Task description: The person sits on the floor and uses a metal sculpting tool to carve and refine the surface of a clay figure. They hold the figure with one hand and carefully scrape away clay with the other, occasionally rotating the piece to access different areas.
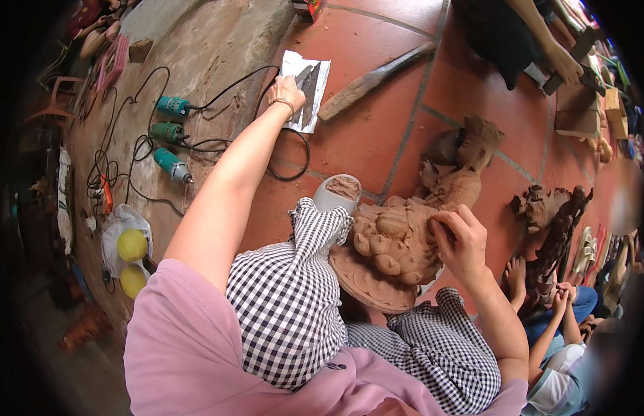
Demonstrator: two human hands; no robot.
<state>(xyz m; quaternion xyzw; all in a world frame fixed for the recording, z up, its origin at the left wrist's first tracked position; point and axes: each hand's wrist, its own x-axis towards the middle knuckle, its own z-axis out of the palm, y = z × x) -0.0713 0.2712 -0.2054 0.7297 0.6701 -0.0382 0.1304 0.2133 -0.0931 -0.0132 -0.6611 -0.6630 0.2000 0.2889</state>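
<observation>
The left hand [286, 91] reaches far out to a grey sheet of sandpaper [305, 90] on the floor [377, 145], fingers pressed down on it, not yet lifting. The right hand [460, 243] has its grip closed on the brown wood carving [395, 246] that leans between the knees. Stretching so far could tip the carving off the legs. Black cords [287, 170] lie close and might catch the arm
</observation>
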